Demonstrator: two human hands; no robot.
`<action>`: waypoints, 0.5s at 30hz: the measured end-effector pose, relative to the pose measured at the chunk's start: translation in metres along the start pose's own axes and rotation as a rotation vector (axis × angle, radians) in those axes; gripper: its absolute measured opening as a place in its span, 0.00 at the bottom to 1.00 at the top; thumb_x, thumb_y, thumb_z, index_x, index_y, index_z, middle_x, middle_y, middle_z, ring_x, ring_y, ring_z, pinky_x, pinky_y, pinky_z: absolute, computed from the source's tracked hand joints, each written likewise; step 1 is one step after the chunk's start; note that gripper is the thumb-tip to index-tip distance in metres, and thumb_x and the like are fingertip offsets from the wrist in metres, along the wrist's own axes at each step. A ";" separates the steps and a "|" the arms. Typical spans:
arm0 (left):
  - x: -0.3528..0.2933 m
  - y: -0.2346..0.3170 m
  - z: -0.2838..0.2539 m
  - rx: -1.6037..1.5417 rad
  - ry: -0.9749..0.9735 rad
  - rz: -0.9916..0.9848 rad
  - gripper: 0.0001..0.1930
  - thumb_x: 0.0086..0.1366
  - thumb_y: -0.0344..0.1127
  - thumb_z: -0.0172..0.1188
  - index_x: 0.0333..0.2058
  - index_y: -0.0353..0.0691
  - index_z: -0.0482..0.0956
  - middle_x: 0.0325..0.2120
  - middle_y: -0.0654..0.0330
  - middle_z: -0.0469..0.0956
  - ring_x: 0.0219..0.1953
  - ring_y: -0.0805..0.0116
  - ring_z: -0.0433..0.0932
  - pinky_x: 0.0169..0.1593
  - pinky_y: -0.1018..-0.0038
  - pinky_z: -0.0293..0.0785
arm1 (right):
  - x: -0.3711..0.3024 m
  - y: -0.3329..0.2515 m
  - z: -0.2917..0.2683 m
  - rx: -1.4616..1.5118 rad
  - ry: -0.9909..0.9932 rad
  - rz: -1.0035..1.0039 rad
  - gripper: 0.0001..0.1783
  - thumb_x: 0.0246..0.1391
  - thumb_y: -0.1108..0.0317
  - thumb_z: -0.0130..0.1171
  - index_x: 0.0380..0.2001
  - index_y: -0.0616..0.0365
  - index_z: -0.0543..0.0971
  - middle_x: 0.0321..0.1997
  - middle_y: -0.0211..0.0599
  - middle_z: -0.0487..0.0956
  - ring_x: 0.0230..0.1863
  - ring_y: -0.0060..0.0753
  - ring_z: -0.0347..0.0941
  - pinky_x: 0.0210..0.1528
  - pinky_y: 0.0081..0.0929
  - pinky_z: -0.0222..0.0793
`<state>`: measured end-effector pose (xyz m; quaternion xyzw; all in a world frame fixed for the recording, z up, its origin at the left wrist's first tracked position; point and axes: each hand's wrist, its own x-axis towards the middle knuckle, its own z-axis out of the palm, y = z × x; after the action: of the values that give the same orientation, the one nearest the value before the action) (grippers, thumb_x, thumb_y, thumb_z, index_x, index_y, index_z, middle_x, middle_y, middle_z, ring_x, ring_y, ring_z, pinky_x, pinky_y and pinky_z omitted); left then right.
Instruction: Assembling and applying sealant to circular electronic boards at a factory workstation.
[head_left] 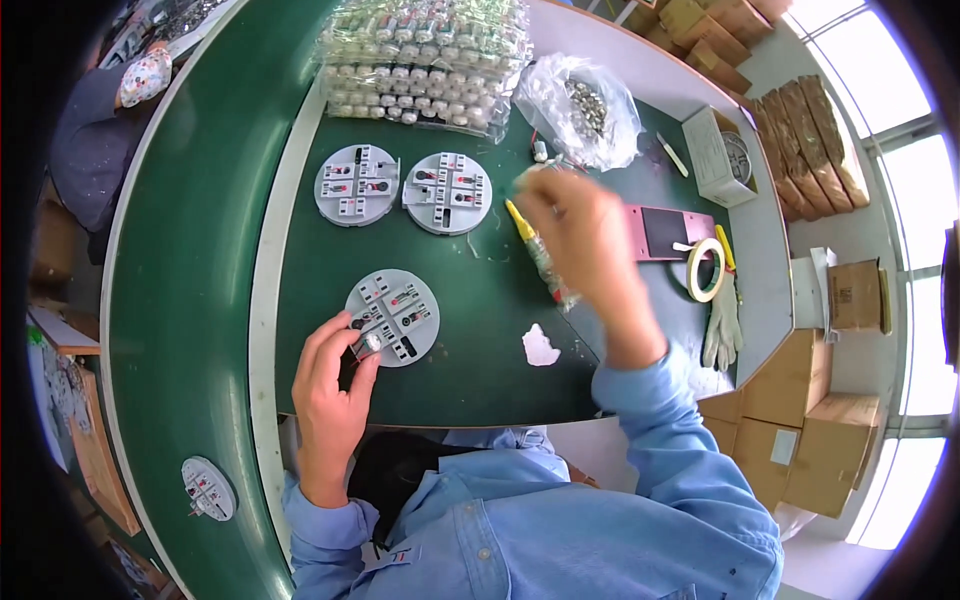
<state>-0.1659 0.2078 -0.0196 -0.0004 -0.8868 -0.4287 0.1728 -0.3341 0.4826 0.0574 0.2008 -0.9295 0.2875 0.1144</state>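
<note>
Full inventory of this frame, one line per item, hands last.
round grey discs: 4, grey with dark and red parts; one under the left hand, two farther back, one on the green belt at lower left
bagged small parts: stacked packs, whitish, back of mat
clear bag of metal pieces: 1, back centre
glue tube: 1, clear with yellow tip, mid mat
pink block: 1, right of mat
tape roll: 1, cream, right
work gloves: whitish, right edge
white box: 1, back right
cardboard boxes: several, brown, right
left hand: on nearest disc
right hand: raised mid mat, blurred
</note>
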 end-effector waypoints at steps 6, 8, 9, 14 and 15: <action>-0.009 -0.001 0.004 0.028 0.053 0.033 0.17 0.60 0.23 0.74 0.47 0.33 0.81 0.55 0.46 0.82 0.52 0.47 0.84 0.53 0.60 0.83 | 0.049 0.070 -0.054 -0.098 0.129 0.185 0.14 0.61 0.64 0.67 0.44 0.63 0.87 0.36 0.52 0.86 0.37 0.45 0.86 0.44 0.37 0.79; -0.008 0.002 0.002 0.026 0.040 0.039 0.17 0.59 0.24 0.74 0.47 0.33 0.81 0.55 0.47 0.82 0.52 0.47 0.84 0.53 0.60 0.83 | 0.100 0.092 -0.052 -0.199 0.026 0.189 0.15 0.59 0.64 0.66 0.44 0.64 0.87 0.39 0.54 0.87 0.41 0.48 0.86 0.47 0.41 0.79; -0.005 0.003 0.001 0.023 0.034 0.044 0.17 0.59 0.24 0.75 0.47 0.33 0.81 0.55 0.47 0.82 0.52 0.47 0.84 0.53 0.60 0.83 | 0.121 0.109 -0.043 -0.263 -0.023 0.121 0.15 0.58 0.65 0.65 0.44 0.64 0.87 0.40 0.55 0.87 0.44 0.52 0.86 0.50 0.44 0.78; 0.000 0.003 0.003 0.026 0.054 0.025 0.17 0.59 0.26 0.76 0.46 0.35 0.82 0.55 0.49 0.83 0.52 0.48 0.84 0.53 0.62 0.83 | 0.171 0.223 0.000 -0.535 -0.242 -0.157 0.15 0.54 0.64 0.64 0.40 0.63 0.88 0.42 0.58 0.86 0.51 0.65 0.82 0.56 0.51 0.77; 0.002 0.006 0.004 0.020 0.057 0.064 0.17 0.59 0.27 0.76 0.45 0.35 0.82 0.55 0.51 0.83 0.51 0.48 0.84 0.52 0.62 0.83 | 0.160 0.237 0.003 -0.430 -0.089 -0.201 0.15 0.54 0.63 0.64 0.39 0.63 0.88 0.41 0.59 0.86 0.51 0.66 0.81 0.56 0.51 0.77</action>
<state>-0.1682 0.2145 -0.0169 -0.0148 -0.8852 -0.4140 0.2116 -0.5813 0.6103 -0.0080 0.2758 -0.9488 0.0610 0.1417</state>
